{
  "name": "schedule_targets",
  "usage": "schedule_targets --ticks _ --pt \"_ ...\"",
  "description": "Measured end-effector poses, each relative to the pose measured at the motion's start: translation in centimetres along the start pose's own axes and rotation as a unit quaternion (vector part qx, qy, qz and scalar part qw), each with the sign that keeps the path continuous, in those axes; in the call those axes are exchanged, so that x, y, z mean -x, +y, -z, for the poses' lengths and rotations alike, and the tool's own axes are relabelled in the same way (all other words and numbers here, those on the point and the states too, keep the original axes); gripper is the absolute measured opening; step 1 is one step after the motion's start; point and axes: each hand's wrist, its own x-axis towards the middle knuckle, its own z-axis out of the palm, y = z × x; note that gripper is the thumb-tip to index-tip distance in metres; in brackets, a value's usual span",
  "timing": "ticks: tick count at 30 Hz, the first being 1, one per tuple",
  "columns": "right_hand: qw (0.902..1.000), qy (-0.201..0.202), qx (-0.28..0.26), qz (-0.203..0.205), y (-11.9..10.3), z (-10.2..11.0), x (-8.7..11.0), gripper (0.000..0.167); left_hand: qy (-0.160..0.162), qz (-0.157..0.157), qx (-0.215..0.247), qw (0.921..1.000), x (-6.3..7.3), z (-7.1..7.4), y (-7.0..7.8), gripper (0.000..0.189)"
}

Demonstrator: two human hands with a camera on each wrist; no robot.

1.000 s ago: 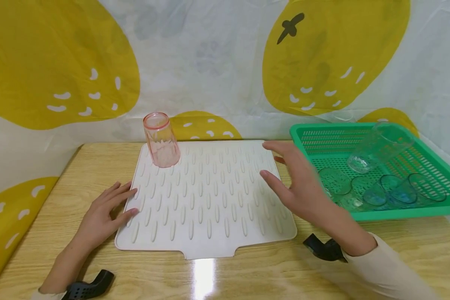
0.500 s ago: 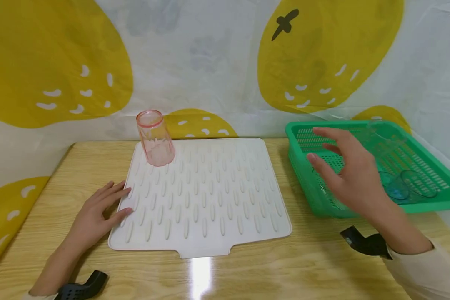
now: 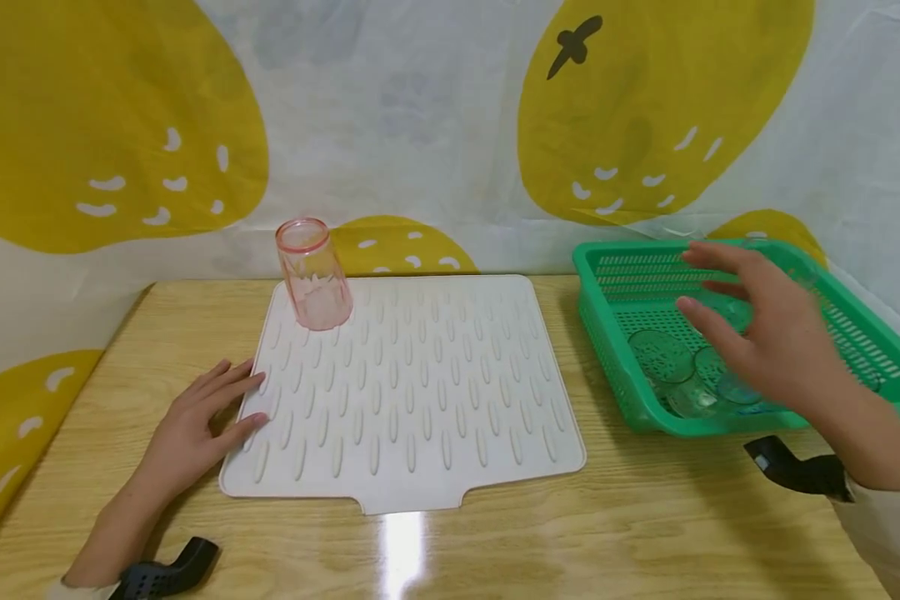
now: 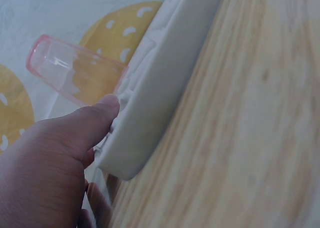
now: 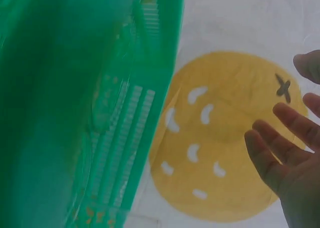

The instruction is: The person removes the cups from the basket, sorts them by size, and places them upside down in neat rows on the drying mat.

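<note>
Head view shows the right hand [image 3: 772,333] apparently above the green basket [image 3: 607,342], fingers parted, holding nothing; glasses [image 3: 661,357] sit inside. The left hand [image 3: 195,429] lies relaxed, touching the left edge of the white mat [image 3: 412,493], whose far left corner bears 1 pink glass [image 3: 317,287]. Likely step: reaching for 1 of the glasses; next calls for curling fingers around it.

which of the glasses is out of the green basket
The pink glass, standing on the white mat near its far left corner. The other visible glasses are inside the green basket, and none looks pink.
</note>
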Motion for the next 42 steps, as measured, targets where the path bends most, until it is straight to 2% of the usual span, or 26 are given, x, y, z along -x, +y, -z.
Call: schedule_targets --ticks 3,9,15,23,32,42 --pt "0.9999 0.003 0.007 0.007 1.2 0.4 -0.1 0.063 0.0 -0.003 0.002 1.0 0.0 -0.1 0.0 0.054" --pt "0.9988 -0.005 0.046 -0.017 3.6 1.3 -0.5 0.058 0.004 -0.02 0.0 0.9998 0.0 -0.1 -0.2 0.055" --pt "0.997 -0.009 0.076 -0.012 6.0 2.1 -0.9 0.054 0.005 -0.024 -0.003 0.9997 -0.1 -0.1 -0.2 0.055" --pt "0.994 -0.06 0.055 -0.074 8.6 2.6 -1.1 0.049 0.0 -0.015 -0.005 0.9999 0.0 -0.1 -0.3 0.055" --pt "0.9886 -0.076 0.076 -0.106 10.8 2.9 -0.8 0.042 -0.002 -0.004 -0.001 1.0 0.0 -0.1 -0.1 0.054" --pt "0.9868 -0.097 0.086 -0.097 13.2 2.4 -0.5 0.04 0.001 -0.004 0.001 1.0 0.0 -0.1 -0.1 0.055"
